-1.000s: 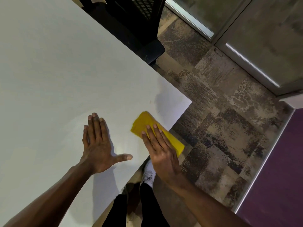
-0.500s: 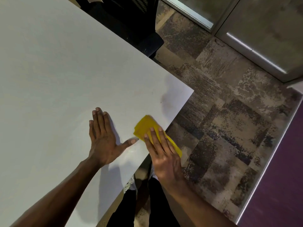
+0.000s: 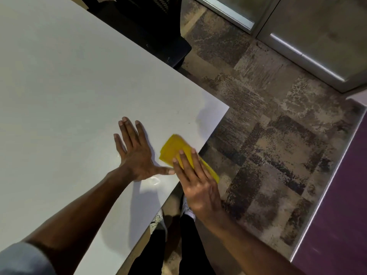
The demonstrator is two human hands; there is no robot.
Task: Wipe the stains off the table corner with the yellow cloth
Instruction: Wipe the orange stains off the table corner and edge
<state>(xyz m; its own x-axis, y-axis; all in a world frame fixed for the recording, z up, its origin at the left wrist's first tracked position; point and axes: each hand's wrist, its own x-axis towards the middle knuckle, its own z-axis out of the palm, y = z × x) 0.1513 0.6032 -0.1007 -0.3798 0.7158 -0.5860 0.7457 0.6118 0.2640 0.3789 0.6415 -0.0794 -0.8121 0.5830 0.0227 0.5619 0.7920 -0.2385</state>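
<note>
Right hand (image 3: 195, 181) lies flat on the yellow cloth (image 3: 175, 148), fingers straight and close together, pressing it down onto the table (image 3: 69, 92) rather than gripping it. The cloth is folded and sits just short of the table corner (image 3: 220, 111); its near end hangs past the table's right edge, partly under the palm

Left hand (image 3: 134, 155) is empty, spread flat on the tabletop just left of the cloth, fingers apart, thumb tip reaching toward the right hand's little finger. Looks like a brace

Small dark specks (image 3: 188, 122) show between the cloth and the corner, too small to identify. Judgement: those are the stains left to do, so wiping is underway but the corner itself isn't reached yet. A glossy smear (image 3: 154, 180) sits near the left thumb, possibly wet

Risks:
- cloth is only pinned, not held; a push toward the corner could carry it over the edge onto the carpet (image 3: 268, 155)
- overhanging end has no support, so pressure there does nothing and the fold could open
- left thumb is in the return path of the stroke
- if that smear is wet, the bracing hand could slip

A dark chair (image 3: 151, 32) stands beyond the far edge; the person's legs and a white shoe (image 3: 185, 207) show below. No brands, labels or readable writing anywhere
</note>
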